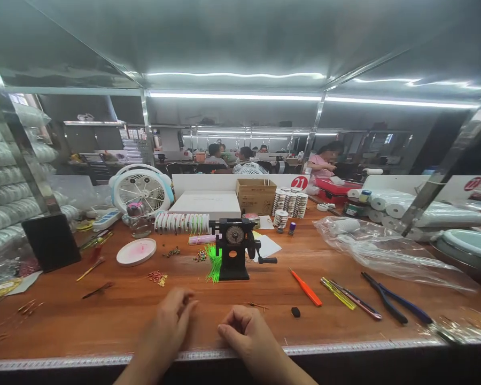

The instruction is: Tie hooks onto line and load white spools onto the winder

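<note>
Left hand (171, 314): grip blurred, state cannot be told | Right hand (250, 332): grip curled, contents cannot be told | Black hand-crank winder (235, 233): on wooden surface (124, 321) beyond both hands; presumably heavy, rigid; hold by crank handle (268, 260)

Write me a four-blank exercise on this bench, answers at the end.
1. The small black lump lies to the ____ of the right hand.
2. The bright strands beside the black crank device are ____.
3. The red disc behind the stacked spools reads ____.
4. The fan stands to the ____ of the white box.

Missing words: right; green; 21; left.
</note>
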{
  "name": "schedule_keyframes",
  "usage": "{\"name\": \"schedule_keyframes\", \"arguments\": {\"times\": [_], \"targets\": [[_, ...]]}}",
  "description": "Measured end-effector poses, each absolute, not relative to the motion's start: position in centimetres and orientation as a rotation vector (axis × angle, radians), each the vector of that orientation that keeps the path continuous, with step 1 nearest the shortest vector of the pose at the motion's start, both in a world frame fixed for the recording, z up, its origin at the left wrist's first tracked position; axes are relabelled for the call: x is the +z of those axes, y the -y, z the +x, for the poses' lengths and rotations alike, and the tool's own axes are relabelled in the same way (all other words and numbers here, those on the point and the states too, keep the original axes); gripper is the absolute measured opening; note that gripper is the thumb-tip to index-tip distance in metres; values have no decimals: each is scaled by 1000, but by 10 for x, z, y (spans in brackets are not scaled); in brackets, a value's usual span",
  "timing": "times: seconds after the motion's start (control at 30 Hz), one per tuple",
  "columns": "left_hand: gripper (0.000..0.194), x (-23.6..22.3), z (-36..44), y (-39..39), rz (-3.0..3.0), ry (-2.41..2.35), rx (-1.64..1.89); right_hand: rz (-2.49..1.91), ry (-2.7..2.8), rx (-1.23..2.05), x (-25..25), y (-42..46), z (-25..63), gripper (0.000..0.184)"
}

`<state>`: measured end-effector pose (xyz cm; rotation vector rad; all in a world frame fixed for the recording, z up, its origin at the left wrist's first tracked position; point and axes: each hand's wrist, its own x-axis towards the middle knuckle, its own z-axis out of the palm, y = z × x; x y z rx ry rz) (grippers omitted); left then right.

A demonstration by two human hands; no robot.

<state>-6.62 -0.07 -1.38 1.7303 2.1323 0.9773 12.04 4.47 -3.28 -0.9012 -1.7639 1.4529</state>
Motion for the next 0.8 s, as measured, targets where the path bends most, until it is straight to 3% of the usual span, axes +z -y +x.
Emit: {"name": "schedule_keyframes", "arguments": {"times": [0.1,0.27,0.8], "targets": [[29,-15,-104,-3,1709,-2503,650,-940,1828,1399,-31,-41,123,16],[31,-12,-130,-4,1685,-2599,449,-958,1869,1377,-30,-36,120,17],[24,0,-149,-18,1659,-2524,361,-930,1918,1352,-31,-36,124,17]]}}
